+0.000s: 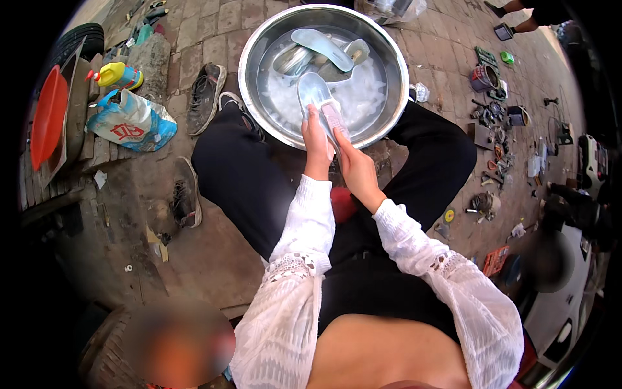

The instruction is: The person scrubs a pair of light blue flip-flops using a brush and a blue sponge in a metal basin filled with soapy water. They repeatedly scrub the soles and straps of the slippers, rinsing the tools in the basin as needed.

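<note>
Between my knees stands a round metal basin (397, 53) with sudsy water. Over its near rim, my left hand (317, 141) grips a pale slide sandal (311, 87), its sole pointing away from me and a light strap across it. My right hand (354, 167) holds a pinkish, flat, narrow thing (334, 119), perhaps a brush, against the sandal's right side. Beyond them in the basin lie a light-blue slipper (323, 46), on top, and several wet shoes, among them a greyish one (294, 61) at the left. What lies under the foam is hidden.
Dark lace-up sneakers (206, 99) (185, 192) lie left of my leg. Beyond them are a printed plastic bag (133, 121), a yellow pump bottle (119, 76) and a red basin (49, 116). Tools, metal parts and cans (483, 79) cover the brick paving at right; people are farther off.
</note>
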A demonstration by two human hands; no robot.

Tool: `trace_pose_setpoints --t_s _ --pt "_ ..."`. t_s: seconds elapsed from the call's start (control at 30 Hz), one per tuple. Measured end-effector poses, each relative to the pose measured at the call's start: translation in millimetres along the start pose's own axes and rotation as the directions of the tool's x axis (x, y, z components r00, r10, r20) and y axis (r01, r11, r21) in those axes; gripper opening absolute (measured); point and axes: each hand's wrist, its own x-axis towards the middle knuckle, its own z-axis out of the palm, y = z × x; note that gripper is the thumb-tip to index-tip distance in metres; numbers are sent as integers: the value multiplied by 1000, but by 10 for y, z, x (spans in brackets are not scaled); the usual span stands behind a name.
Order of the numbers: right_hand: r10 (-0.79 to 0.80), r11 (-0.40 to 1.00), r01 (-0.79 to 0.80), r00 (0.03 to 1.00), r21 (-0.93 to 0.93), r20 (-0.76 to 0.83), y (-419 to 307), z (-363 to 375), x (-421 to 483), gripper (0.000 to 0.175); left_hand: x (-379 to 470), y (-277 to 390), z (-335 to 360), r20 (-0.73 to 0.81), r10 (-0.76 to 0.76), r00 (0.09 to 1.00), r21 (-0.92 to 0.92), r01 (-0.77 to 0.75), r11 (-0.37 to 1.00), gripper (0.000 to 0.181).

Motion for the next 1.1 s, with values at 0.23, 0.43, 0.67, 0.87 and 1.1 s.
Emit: trace_pose_setpoints --t_s 0.23,0.43,0.67,0.87,1.1 --pt "-123 992 126 986 21 -110 56 38 78 51 -76 5 48 -13 -46 999 -19 46 999 46" --pt "-94 995 98 988 27 -124 -53 -56 315 49 -78 -22 97 43 -12 999 -9 12 1000 44" --pt "-36 999 36 999 3 -10 40 -1 30 50 15 -9 -58 -3 -12 1000 4 12 1000 48" --pt "-74 994 80 994 72 -78 -33 25 163 47 -57 43 -51 2 -22 1000 25 22 999 47" --pt "-35 968 51 997 244 -71 -197 -83 285 42 -54 70 -3 25 -20 999 -1 20 1000 47"
